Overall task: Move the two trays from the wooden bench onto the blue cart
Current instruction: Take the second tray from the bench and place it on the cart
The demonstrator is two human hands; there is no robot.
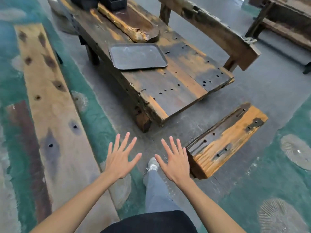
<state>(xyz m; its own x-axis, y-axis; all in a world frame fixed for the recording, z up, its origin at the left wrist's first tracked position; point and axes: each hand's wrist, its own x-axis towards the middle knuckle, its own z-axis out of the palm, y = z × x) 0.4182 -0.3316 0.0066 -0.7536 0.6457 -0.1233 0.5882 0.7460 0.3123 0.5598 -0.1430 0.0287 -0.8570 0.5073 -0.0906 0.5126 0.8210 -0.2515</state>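
A dark grey rectangular tray point(138, 56) lies flat on the worn wooden bench point(181, 84), near its left edge. I see only this one tray. No blue cart is in view. My left hand point(120, 158) and my right hand point(175, 162) are held out low in front of me, palms down, fingers spread, holding nothing. Both hover above the floor, well short of the bench's near end and the tray.
A carved wooden slab point(133, 26) lies on the bench behind the tray, with dark boxes point(107, 2) at the far end. A short wooden block point(225, 140) sits on the floor to the right. A long plank point(50, 98) runs along the left. Another bench point(208, 29) stands behind.
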